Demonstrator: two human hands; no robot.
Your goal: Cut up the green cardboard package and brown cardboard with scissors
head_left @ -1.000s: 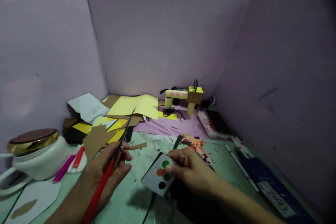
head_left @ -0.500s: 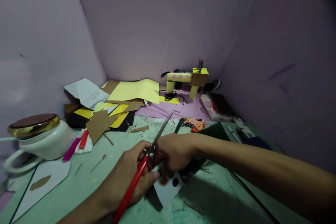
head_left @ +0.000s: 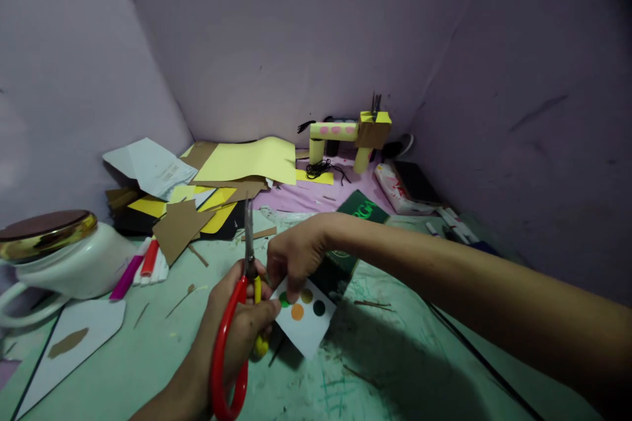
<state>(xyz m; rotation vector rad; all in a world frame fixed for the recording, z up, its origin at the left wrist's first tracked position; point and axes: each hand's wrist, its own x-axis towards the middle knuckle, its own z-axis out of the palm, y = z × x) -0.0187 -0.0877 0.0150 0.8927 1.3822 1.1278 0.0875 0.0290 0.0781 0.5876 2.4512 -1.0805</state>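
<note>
My left hand (head_left: 237, 325) is closed round a pair of scissors (head_left: 230, 348) with one red and one yellow handle, the blades pointing up and away. Its thumb also presses on the corner of a small white card (head_left: 310, 332) with green, orange, gold and black dots. My right hand (head_left: 295, 255) is curled over the card's upper edge, fingertips down by the green dot; its thumb is mostly hidden. Behind that wrist, a dark green printed box or folded card (head_left: 363, 206) with green lettering lies partly covered by the forearm.
Yellow and brown paper sheets (head_left: 257, 159) are piled at the back left. A yellow cardboard animal (head_left: 340, 133) stands by the wall. To the left are a white teapot-like pot (head_left: 93, 263), markers (head_left: 129, 275) and white paper (head_left: 83, 342). A phone (head_left: 417, 183) lies back right.
Both hands have shifted slightly left and up with the card. The scissors have swung more upright, showing the yellow handle. The card's dots are more exposed, and the green printed piece shows its lettering.
</note>
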